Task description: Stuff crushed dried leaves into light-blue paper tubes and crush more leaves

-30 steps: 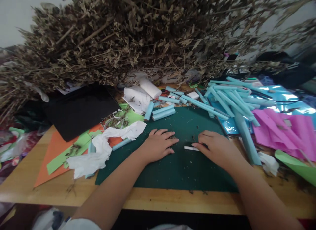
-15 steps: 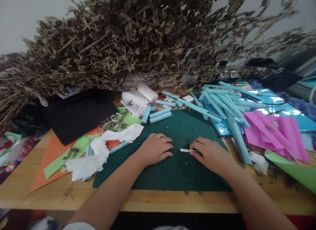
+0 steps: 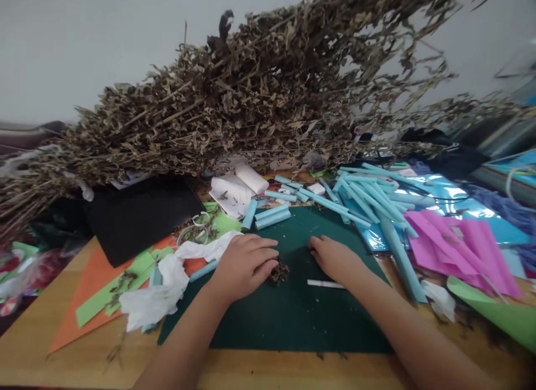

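Hands have slid nearer on the green mat (image 3: 268,323): left hand (image 3: 243,264), flat with loosely curled fingers, now has raked a crumb pile (image 3: 278,271) against its fingertips. Right hand (image 3: 335,258) lies open, empty, beside the white stick (image 3: 324,284) it left. Right fingertips are hidden; stick's kind unclear.

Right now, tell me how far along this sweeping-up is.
Done: a small pile of dried bits is gathered against the left hand. In hand: the right hand lies flat on the green mat. Left: specks remain, plus a white stick.
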Available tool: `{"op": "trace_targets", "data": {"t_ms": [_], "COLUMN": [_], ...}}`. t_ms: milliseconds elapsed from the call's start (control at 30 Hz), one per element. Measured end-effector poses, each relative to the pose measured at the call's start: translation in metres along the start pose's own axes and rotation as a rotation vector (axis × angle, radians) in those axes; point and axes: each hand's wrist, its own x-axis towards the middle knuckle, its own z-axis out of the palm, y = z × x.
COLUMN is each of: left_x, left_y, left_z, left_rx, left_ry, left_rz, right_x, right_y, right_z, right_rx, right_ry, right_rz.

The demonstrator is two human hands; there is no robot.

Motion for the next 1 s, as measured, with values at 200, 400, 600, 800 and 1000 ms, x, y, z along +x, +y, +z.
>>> {"op": "trace_targets", "data": {"t_ms": [200, 400, 600, 800, 1000], "left_x": [-0.017, -0.049, -0.131, -0.17, -0.154], "left_y": [-0.014, -0.003, 0.006, -0.032, -0.075], "left_z": [-0.027, -0.056, -0.082, -0.136, -0.172], "left_rx": [-0.022, 0.059, 0.098, 0.288, 0.361], "left_ry": [0.137, 0.191, 0.263, 0.413, 0.391], "left_rz": [-0.037, -0.137, -0.285, -0.507, -0.562], "right_x": [-0.005, 0.014, 0.088, 0.143, 0.131], "right_y": [-0.01, -0.009, -0.035, -0.133, -0.186], "right_z": [0.01, -0.027, -0.134, -0.158, -0.21], "right_rx": [0.074, 0.197, 0.088, -0.115, -0.218], "right_ry": [0.0, 0.169, 0.497, 0.532, 0.753], "right_rz": [-0.136, -0.335, -0.351, -0.628, -0.744]}}
